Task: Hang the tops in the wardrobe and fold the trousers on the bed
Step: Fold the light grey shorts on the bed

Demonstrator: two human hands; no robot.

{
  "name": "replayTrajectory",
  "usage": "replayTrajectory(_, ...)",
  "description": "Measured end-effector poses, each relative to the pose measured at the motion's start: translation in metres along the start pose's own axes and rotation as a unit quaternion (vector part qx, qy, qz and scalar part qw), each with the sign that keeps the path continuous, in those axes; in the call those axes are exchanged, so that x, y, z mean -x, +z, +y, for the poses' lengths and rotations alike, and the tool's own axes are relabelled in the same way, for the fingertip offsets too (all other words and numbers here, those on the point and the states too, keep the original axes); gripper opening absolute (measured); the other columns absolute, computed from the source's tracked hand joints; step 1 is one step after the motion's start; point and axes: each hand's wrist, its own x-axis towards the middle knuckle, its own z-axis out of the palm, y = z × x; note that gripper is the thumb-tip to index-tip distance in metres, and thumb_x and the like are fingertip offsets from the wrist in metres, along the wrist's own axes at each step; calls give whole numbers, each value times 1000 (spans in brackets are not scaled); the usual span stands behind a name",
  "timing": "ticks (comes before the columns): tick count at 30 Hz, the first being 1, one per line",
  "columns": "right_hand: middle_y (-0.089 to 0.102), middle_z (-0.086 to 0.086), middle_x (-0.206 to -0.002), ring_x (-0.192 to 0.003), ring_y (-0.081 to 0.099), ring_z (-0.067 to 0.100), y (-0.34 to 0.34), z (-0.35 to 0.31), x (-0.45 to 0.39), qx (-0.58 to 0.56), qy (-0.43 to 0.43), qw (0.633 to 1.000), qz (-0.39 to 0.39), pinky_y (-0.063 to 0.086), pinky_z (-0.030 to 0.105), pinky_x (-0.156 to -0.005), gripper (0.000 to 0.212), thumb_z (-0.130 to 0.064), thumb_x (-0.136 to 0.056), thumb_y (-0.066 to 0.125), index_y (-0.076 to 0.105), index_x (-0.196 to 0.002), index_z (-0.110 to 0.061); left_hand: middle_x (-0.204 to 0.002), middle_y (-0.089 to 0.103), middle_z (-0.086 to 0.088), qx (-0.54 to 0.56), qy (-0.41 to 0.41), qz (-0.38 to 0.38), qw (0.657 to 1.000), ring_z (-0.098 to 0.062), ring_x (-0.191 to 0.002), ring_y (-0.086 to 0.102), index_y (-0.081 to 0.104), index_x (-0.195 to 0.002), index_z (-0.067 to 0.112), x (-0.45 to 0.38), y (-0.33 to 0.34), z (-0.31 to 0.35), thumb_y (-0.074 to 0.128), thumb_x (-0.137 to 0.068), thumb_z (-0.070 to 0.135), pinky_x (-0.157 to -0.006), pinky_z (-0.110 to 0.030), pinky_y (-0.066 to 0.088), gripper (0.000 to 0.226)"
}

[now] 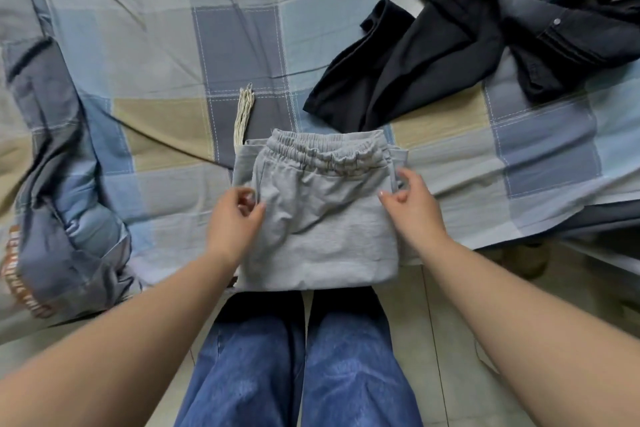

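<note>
2 hands point(322, 211) flank folded trousers point(322, 218)

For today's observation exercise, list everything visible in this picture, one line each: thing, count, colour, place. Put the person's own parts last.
Folded trousers: one, light grey, near edge of the bed, elastic waistband on the far side.
Drawstring: one, cream, on the bed just beyond the trousers, to the left.
Black garment: one, black, spread on the bed, far right.
Denim garment: one, dark grey-black, on the bed's far right, with a metal button.
Grey-blue garment: one, crumpled at the left, orange print.
Bedsheet: one, blue, grey and tan checks.
Floor: pale tiles, below the bed.
Legs: two, in blue jeans, bottom centre.
Left hand: pinches the trousers' left edge.
Right hand: pinches their right edge.
</note>
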Motion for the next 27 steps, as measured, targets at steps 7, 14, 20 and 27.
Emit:
replayTrajectory(7,65,-8,-64,-41,56,2,9,-43,-53,-129,42,991,-5,45,18,-49,11,-23,-93,56,49,-86,-17,-114,66,-11,-91,-3,-41,995,-30,-102,64,54,-121,11,-63,13,56,64,-87,41,-94,-41,49,46)
replayTrajectory(14,67,-2,-71,-55,65,2,6,-63,-40,-316,37,947,50,49,16,-48,17,-12,-96,47,50,-80,-19,-77,66,-1,327,-38,75,941,-9,-60,64,46,-89,22,-54,10,64,48,-98,12,-55,-22,51,14)
replayTrajectory(20,65,-2,-71,-51,61,0,45,-59,-8,-178,25,951,-250,47,16,-52,16,-15,-96,51,58,-82,-18,-64,63,1,173,-2,-239,956,-5,-53,59,58,-87,16,-16,35,53,51,-96,13,-58,-19,50,12)
replayTrajectory(27,66,-3,-93,-73,62,4,35,-46,-50,-105,1,971,-215,43,20,-61,21,-16,-96,49,53,-115,-23,-87,66,1,143,6,-191,971,-9,-77,64,45,-112,18,-48,53,61,48,-93,3,-70,-25,46,24)
